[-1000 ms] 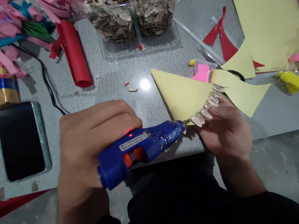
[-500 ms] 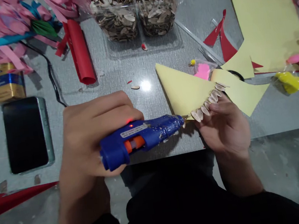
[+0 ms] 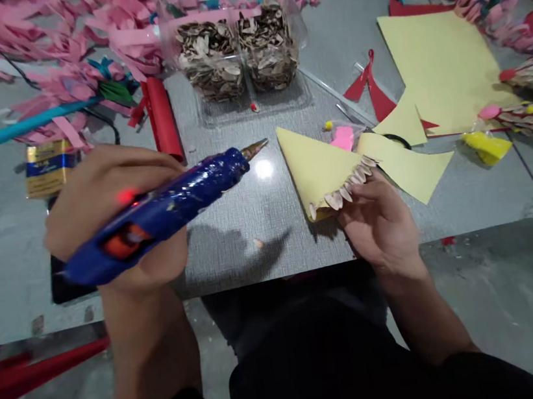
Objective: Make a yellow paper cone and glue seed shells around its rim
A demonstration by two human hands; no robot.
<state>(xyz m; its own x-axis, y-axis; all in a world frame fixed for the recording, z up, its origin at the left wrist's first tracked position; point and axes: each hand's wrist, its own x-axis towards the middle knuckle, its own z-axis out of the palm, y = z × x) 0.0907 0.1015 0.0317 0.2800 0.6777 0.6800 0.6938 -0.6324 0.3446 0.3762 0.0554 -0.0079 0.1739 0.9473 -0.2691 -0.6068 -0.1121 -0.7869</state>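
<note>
My left hand (image 3: 116, 219) is closed around a blue hot glue gun (image 3: 173, 202). A red light glows on its side, and the metal nozzle points up and right over the table. My right hand (image 3: 379, 214) grips a yellow paper cone (image 3: 318, 166) by its lower right edge, fingers partly hidden beneath it. Along the cone's rim runs a row of pale sunflower seed shells (image 3: 344, 192), with one shell apart from the others near the lower left. The nozzle is clear of the cone. A loose shell (image 3: 258, 244) lies on the table between my hands.
A clear plastic container (image 3: 243, 58) of shells stands at the back. Yellow paper (image 3: 446, 71), red scraps (image 3: 375, 97) and a yellow bag (image 3: 488, 147) lie right. On the left are a red roll (image 3: 162, 118), pink paper strips (image 3: 125, 22), a gold box (image 3: 46, 169) and a partly covered phone (image 3: 58, 279).
My left hand has drawn the glue gun away from the cone, to the left and up. One shell now sits apart on the cone's rim. The view has shifted, showing more of the table's back.
</note>
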